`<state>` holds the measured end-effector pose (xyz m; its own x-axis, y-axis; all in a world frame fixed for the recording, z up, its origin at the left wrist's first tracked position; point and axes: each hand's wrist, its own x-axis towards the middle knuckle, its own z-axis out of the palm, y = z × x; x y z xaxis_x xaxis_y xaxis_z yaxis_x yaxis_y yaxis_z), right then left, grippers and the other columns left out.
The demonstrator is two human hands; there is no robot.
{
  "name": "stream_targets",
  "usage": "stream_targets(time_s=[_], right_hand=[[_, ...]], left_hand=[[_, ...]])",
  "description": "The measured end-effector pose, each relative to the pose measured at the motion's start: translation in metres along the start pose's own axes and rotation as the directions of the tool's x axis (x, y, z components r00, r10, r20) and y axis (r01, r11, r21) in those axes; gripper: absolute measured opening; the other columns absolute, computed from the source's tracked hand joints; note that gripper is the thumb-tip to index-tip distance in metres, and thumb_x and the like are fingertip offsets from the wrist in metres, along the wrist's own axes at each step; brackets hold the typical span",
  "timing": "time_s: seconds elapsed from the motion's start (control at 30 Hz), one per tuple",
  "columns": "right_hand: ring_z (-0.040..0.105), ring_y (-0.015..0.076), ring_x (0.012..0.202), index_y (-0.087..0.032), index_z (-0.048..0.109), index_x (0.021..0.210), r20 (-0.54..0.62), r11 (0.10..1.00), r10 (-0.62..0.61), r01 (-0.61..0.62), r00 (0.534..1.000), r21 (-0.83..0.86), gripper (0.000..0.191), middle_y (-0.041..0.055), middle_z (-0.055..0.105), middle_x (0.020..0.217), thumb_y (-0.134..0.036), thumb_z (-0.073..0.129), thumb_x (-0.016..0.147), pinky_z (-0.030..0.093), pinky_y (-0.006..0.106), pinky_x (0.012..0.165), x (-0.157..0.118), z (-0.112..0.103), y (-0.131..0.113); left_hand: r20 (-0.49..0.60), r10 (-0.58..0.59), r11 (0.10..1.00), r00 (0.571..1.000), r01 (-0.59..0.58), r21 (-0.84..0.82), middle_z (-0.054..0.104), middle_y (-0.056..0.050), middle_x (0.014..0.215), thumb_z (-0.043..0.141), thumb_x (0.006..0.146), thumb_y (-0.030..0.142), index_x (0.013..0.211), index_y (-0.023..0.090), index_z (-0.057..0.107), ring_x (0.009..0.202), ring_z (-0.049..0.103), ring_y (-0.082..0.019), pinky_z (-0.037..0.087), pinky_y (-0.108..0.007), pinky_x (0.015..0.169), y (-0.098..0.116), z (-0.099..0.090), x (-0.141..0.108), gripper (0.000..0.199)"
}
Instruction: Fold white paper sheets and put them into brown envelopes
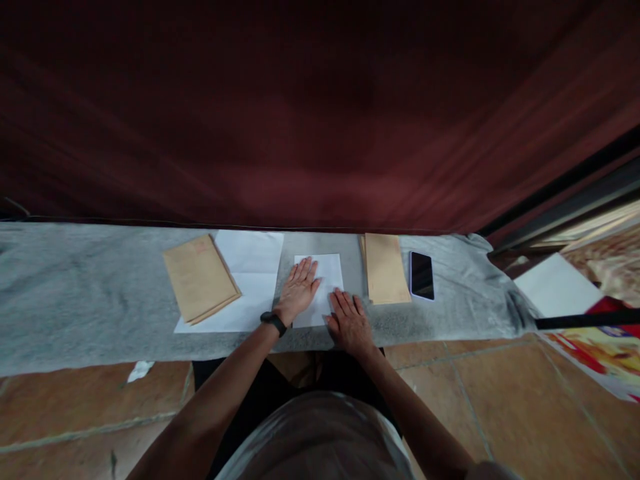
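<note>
A white sheet of paper (327, 270), folded small as far as I can see, lies on the grey cloth between my hands. My left hand (299, 288) rests flat across its left part, fingers stretched forward, a black band on the wrist. On the lower right edge of the paper lies my right hand (351, 321), its fingers extended and slightly spread. Left of them, larger white paper (255, 283) with a crease across it is partly covered by a stack of brown envelopes (200, 277). More brown envelopes (387, 270) lie to the right of my hands.
A phone (422, 275) with a dark screen lies right of the envelopes. The narrow grey-covered surface (90, 293) ends at a dark red cloth (310, 180) behind. A white scrap (141, 371) is on the tiled floor. White and colourful printed sheets (600, 347) are at far right.
</note>
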<state>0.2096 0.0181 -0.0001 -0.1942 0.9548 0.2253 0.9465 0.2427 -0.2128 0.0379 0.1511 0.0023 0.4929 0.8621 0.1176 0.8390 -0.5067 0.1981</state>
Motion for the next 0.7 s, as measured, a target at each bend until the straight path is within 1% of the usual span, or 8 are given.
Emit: stream_targets(time_s=[0.17,0.3,0.37,0.5,0.7], right_hand=[[0.038,0.0278,0.147,-0.014,0.036,0.156,0.004,1.0,-0.009,0.009,1.0,0.014,0.059,0.0136,0.041,0.159,-0.043,0.042,0.105,0.022,0.051,0.123,0.0,-0.001,0.001],[0.038,0.0282,0.147,-0.015,0.034,0.157,0.005,1.0,-0.005,0.005,1.0,0.018,0.06,0.0137,0.041,0.159,-0.043,0.043,0.104,0.023,0.052,0.123,0.0,0.0,0.001],[0.039,0.0286,0.147,-0.016,0.034,0.157,0.011,1.0,0.0,0.0,1.0,0.021,0.06,0.0135,0.041,0.159,-0.043,0.044,0.104,0.023,0.052,0.123,0.0,0.0,0.001],[0.04,0.0292,0.146,-0.017,0.034,0.157,0.025,1.0,0.01,-0.01,1.0,0.021,0.061,0.013,0.041,0.159,-0.041,0.046,0.103,0.024,0.052,0.123,0.001,0.0,0.001],[0.041,0.029,0.146,-0.016,0.035,0.157,-0.006,0.999,0.015,-0.015,1.0,0.04,0.06,0.0124,0.042,0.159,-0.038,0.047,0.103,0.023,0.052,0.123,0.0,0.003,0.0]], left_hand=[[-0.005,-0.089,0.996,0.996,0.089,-0.005,0.029,-0.015,0.164,0.025,0.105,0.041,0.157,0.007,0.032,0.155,0.022,-0.025,0.019,-0.046,0.126,-0.02,0.002,0.016,0.063],[-0.058,-0.114,0.993,0.992,0.113,-0.022,0.032,-0.014,0.164,0.026,0.105,0.041,0.157,0.009,0.033,0.155,0.022,-0.026,0.02,-0.048,0.126,-0.023,0.005,0.017,0.062],[-0.078,-0.098,0.995,0.992,0.096,-0.023,0.033,-0.014,0.163,0.028,0.104,0.04,0.156,0.011,0.035,0.154,0.023,-0.027,0.021,-0.05,0.125,-0.019,0.006,0.009,0.06],[-0.069,0.012,1.0,0.998,-0.014,-0.019,0.037,-0.011,0.162,0.031,0.104,0.037,0.156,0.016,0.039,0.154,0.025,-0.028,0.024,-0.053,0.125,-0.006,0.002,-0.018,0.057],[-0.022,0.14,0.99,0.99,-0.14,-0.007,0.037,-0.009,0.163,0.035,0.104,0.037,0.154,0.018,0.042,0.153,0.027,-0.026,0.024,-0.05,0.125,0.013,-0.01,-0.063,0.054]])
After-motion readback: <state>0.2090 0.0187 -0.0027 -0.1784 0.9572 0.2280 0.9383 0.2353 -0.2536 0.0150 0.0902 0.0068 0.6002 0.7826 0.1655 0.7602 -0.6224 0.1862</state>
